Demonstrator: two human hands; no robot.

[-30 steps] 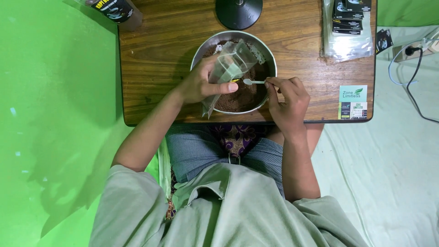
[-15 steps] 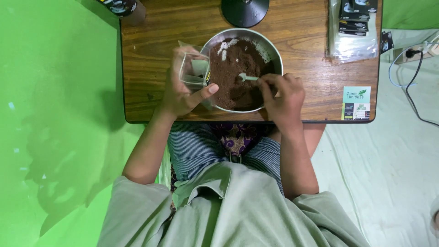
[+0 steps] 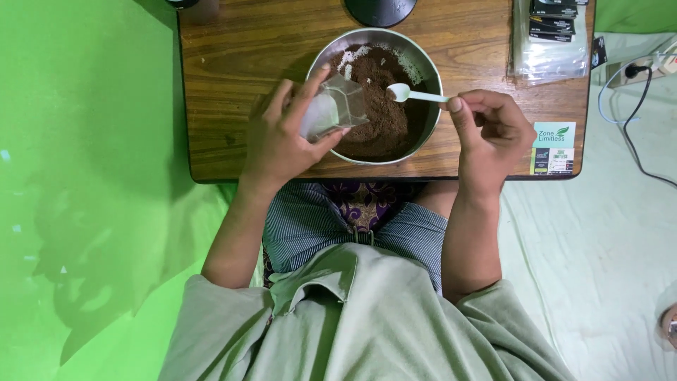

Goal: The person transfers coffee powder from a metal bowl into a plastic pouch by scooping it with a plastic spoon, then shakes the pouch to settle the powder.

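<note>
A metal bowl (image 3: 427, 70) of dark brown powder, with a little white powder at its far side, stands on a small wooden table (image 3: 240, 63). My left hand (image 3: 282, 137) grips a clear plastic pouch (image 3: 331, 109) at the bowl's left rim, its mouth turned toward the powder. My right hand (image 3: 493, 130) pinches the handle of a small white plastic spoon (image 3: 412, 93), whose head hovers over the right side of the powder.
A stack of clear packets with dark labels (image 3: 550, 35) lies at the table's far right. A dark round base (image 3: 381, 10) stands behind the bowl. A small printed card (image 3: 553, 148) sits at the right front corner. Cables and a plug (image 3: 635, 74) lie on the pale sheet.
The pouch has come down from over the bowl to its left rim. The spoon has lifted out of the powder and moved slightly right.
</note>
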